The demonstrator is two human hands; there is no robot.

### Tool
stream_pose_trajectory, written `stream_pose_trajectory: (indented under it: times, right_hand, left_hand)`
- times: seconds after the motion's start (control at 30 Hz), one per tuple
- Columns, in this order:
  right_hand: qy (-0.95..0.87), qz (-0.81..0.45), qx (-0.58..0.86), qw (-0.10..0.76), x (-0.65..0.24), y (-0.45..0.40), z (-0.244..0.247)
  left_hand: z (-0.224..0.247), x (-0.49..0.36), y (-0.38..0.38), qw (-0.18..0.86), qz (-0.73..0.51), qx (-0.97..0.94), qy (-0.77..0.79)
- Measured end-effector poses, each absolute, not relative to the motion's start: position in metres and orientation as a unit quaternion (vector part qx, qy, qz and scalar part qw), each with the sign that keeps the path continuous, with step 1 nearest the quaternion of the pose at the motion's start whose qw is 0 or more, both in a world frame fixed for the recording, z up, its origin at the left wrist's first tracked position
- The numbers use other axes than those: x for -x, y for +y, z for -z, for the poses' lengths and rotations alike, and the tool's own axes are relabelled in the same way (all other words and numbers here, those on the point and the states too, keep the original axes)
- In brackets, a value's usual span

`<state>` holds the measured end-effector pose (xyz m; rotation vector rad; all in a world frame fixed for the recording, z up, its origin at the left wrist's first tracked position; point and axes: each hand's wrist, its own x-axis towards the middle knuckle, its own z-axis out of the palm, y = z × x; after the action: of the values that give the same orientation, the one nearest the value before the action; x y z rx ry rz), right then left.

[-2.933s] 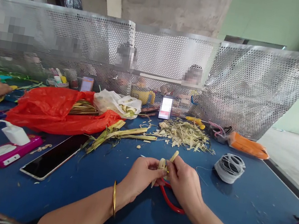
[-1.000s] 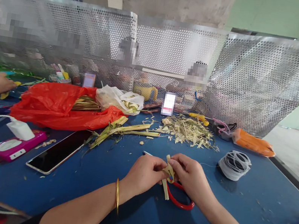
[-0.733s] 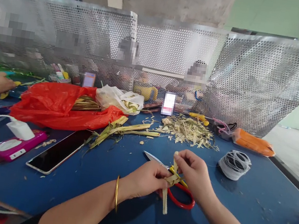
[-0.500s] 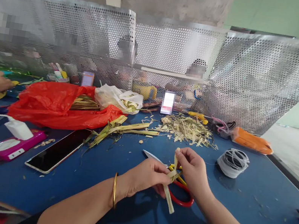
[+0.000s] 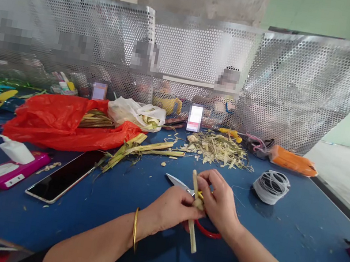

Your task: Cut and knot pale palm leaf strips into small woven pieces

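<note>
Between my two hands is a pale, dry plant strip [image 5: 191, 236], folded over itself with a small bulge at the crossing. My left hand [image 5: 172, 208], below a gold bangle [image 5: 135, 228], pinches it at that crossing, and one end sticks out toward me. My right hand [image 5: 218, 201] has its fingers closed at the crossing's right side, beside the upper end of the strip. Scissors [image 5: 176, 181] with red and yellow handles lie on the blue table under my hands, their handles partly hidden.
Beyond my hands lie a heap of plant scraps [image 5: 219, 149] and dry stalks [image 5: 145, 148] by a red plastic bag [image 5: 52, 121]. A phone [image 5: 62, 179] and a purple power strip [image 5: 14, 169] are at left. A wire spool [image 5: 271, 187] stands right. A perforated metal screen [image 5: 201, 55] crosses the back.
My right hand has moved in closer to my left, at the strip's crossing. The strip's upper end now stands free of those fingertips. Another person's hand at far left has left view.
</note>
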<state>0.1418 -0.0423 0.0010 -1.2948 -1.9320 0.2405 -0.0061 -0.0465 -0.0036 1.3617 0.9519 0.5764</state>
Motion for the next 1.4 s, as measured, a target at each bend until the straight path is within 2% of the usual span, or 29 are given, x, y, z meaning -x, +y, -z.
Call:
stream_pose_trajectory:
  times: [0.13,0.27,0.37,0.67,0.8,0.87,0.97,1.03,1.1,1.23,1.4]
  right_hand:
    - [-0.798,-0.079,0.513,0.307,-0.147,-0.038,-0.002]
    - [-0.745,-0.121,0.557,0.347,-0.148,-0.035,0.001]
    - [-0.697,-0.107,0.608,0.365,-0.151,-0.031,0.003]
    - [-0.711,-0.034,0.624,0.323,-0.155,-0.025,0.008]
    - [-0.75,0.053,0.581,0.312,-0.157,-0.025,0.003]
    - [-0.763,0.113,0.541,0.335,-0.159,-0.029,-0.005]
    - [-0.813,0.17,0.42,0.365,-0.156,-0.043,-0.019]
    - [-0.888,0.158,0.304,0.306,-0.15,-0.053,-0.023]
    - [-0.925,0.167,0.25,0.233,-0.142,-0.059,-0.021]
    - [-0.927,0.238,0.244,0.159,-0.129,-0.06,-0.008]
    - [-0.915,0.208,0.275,0.209,-0.129,-0.057,0.0]
  left_hand:
    - [0.001,0.013,-0.04,0.649,-0.303,-0.554,0.424]
    - [-0.001,0.015,-0.039,0.658,-0.292,-0.551,0.423]
    - [-0.003,0.014,-0.04,0.654,-0.287,-0.561,0.42]
    - [-0.007,0.017,-0.039,0.645,-0.282,-0.567,0.429]
    - [-0.007,0.017,-0.039,0.649,-0.288,-0.553,0.436]
    - [-0.007,0.018,-0.038,0.667,-0.303,-0.517,0.442]
    - [-0.007,0.019,-0.035,0.691,-0.335,-0.461,0.446]
    - [-0.005,0.02,-0.032,0.697,-0.353,-0.439,0.444]
    - [-0.003,0.02,-0.03,0.699,-0.372,-0.423,0.441]
    - [0.001,0.018,-0.029,0.677,-0.399,-0.413,0.461]
    - [0.0,0.022,-0.029,0.713,-0.361,-0.412,0.437]
